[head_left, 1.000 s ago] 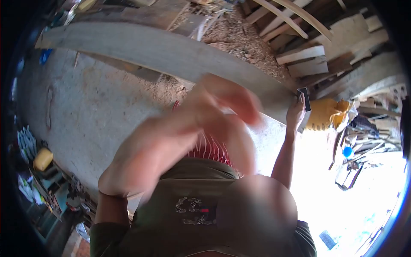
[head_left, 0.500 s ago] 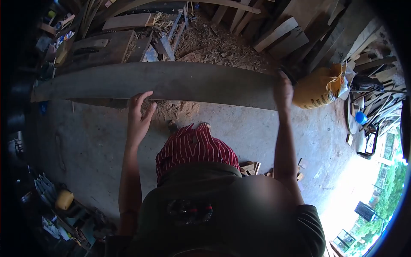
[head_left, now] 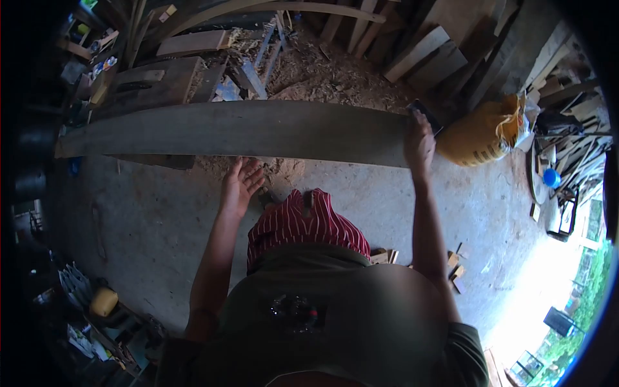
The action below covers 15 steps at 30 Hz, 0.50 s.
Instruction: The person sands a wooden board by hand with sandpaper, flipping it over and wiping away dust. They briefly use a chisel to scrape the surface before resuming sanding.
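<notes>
A long, wide grey-brown board (head_left: 258,129) stretches across the view in front of me, from the far left to my right hand. My right hand (head_left: 420,145) is closed at the board's right end, with a dark object (head_left: 425,115) of unclear kind just beyond the fingers. Palm up and fingers spread, my left hand (head_left: 242,184) is at the board's near edge, below its middle. Whether the fingertips touch the underside cannot be made out.
A yellow sack (head_left: 480,135) stands right of the board. Beyond lie wood shavings (head_left: 322,71), a low bench (head_left: 148,84) and leaning planks (head_left: 425,58). Small wood offcuts (head_left: 454,264) are on the concrete floor (head_left: 155,226). A yellow container (head_left: 104,301) sits lower left.
My left hand has moved right along the near edge and turned palm up with its fingers spread. The board sits slightly lower in view, and my right hand has shifted a little left.
</notes>
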Motion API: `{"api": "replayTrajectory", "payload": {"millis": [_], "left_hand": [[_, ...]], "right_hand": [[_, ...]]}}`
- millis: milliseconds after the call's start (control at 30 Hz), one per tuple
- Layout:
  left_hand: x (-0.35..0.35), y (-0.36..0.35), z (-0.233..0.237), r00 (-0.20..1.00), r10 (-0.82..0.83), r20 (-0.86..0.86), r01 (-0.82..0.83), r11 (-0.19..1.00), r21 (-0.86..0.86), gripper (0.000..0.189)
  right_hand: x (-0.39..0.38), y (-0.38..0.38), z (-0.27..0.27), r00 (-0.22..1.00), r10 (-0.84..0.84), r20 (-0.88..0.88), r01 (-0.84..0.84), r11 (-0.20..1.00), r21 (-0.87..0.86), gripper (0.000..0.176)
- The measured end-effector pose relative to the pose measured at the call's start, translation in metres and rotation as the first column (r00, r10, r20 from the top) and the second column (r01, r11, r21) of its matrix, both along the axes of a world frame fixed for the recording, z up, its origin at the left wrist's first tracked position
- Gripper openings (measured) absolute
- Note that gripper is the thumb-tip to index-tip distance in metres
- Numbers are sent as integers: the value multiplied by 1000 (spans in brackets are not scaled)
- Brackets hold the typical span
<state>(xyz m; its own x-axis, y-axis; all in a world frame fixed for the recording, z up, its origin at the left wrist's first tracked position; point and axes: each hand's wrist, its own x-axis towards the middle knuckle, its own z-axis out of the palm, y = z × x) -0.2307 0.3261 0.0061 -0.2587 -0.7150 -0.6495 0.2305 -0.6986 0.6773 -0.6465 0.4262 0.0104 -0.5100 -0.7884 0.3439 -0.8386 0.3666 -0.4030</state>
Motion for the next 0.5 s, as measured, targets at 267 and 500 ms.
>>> {"api": "replayTrajectory", "payload": {"millis": [267, 500], "left_hand": [[2, -3, -12, 941, 251, -226, -202, 954, 220, 31], [19, -5, -14, 898, 366, -246, -274, 900, 337, 21]], "right_hand": [[76, -13, 20, 944, 321, 81, -322, 947, 2, 38], [80, -35, 13, 989, 143, 35, -145, 989, 42, 42]]}}
